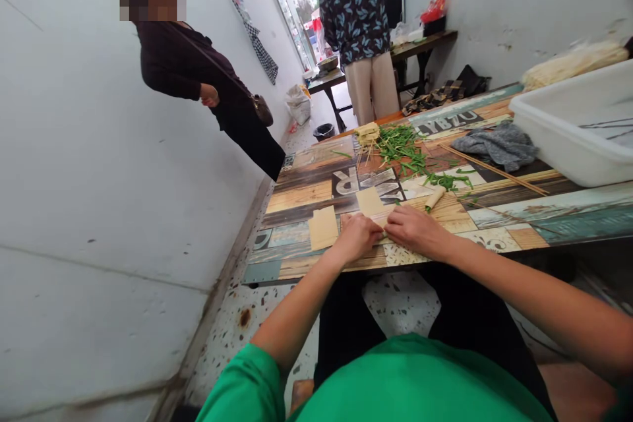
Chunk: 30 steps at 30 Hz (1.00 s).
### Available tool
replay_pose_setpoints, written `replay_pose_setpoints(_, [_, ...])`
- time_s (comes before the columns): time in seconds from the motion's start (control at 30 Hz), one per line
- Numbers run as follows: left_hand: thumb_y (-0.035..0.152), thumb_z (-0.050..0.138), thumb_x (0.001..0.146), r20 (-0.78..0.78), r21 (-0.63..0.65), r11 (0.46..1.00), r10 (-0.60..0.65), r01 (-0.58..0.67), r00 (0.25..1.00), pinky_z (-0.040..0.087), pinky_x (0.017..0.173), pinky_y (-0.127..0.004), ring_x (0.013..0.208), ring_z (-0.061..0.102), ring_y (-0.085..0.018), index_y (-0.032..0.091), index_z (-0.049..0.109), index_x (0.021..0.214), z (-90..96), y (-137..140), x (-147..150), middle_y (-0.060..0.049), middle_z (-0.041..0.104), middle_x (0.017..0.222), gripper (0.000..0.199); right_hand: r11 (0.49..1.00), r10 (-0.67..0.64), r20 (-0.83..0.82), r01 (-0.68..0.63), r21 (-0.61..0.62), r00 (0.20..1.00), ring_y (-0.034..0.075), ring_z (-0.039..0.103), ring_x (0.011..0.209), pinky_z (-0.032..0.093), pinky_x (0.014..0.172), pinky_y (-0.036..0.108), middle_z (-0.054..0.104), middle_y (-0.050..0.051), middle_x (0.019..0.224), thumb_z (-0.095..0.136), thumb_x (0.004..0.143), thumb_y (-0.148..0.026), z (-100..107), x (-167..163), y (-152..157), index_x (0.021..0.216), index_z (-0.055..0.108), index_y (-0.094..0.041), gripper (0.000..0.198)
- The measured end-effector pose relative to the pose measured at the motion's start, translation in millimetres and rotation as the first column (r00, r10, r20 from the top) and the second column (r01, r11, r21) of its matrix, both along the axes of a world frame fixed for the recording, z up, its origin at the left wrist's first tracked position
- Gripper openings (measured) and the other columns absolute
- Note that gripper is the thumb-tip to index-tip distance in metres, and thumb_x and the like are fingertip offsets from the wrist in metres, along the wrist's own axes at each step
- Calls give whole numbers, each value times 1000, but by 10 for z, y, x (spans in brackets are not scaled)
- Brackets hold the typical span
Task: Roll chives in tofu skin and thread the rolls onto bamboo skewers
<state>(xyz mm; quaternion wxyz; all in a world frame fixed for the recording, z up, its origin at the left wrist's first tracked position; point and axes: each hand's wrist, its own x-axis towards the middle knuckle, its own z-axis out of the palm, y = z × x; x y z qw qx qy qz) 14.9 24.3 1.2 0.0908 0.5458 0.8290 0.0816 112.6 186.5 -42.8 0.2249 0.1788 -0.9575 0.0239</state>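
At the table's near edge, my left hand [360,236] and my right hand [416,231] meet with fingers closed on the near end of a thin beige tofu sheet [370,201]. Its far part lies flat beyond my fingers, and what is under them is hidden. To the left lies another tofu sheet [324,228]. Just right of my right hand rests a finished-looking tofu roll [436,199] with green showing at its end. Cut green vegetable pieces [401,145] are heaped farther back, beside a stack of tofu rolls [367,134] with thin sticks.
A white plastic tub [564,138] stands at the right, near a grey cloth [497,145] and wooden skewers [494,170]. Two people [353,6] stand beyond the table, one by the left wall. A black bin [324,132] is on the floor.
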Motion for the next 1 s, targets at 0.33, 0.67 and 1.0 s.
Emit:
replay_pose_setpoints(0.33, [27, 53, 96, -170, 226, 957, 220, -180, 960, 28, 80, -38, 91, 57, -21, 21, 72, 83, -69, -107, 143, -4, 73, 87, 24, 994, 112, 151, -110, -26, 982, 17, 44, 77, 29, 70, 31, 60, 6, 77, 50, 96, -24, -5, -213, 91, 71, 67, -15, 32])
replay_pose_setpoints(0.67, [29, 56, 96, -145, 281, 959, 69, -26, 987, 28, 80, -38, 86, 56, -18, 23, 72, 82, -384, -59, 7, -2, 72, 84, 22, 995, -94, 91, 95, -5, 991, 19, 48, 86, 32, 75, 31, 62, 8, 85, 48, 97, -23, -1, -49, -40, 87, 69, -14, 24])
replay_pose_setpoints(1.0, [29, 52, 97, -232, 253, 967, 101, -40, 968, 28, 83, -38, 92, 55, -20, 24, 72, 95, -299, -24, 9, -5, 70, 93, 20, 985, -169, 239, 171, 13, 956, 22, 49, 92, 36, 76, 32, 60, 11, 91, 48, 97, -27, 110, -165, -62, 82, 69, -13, 29])
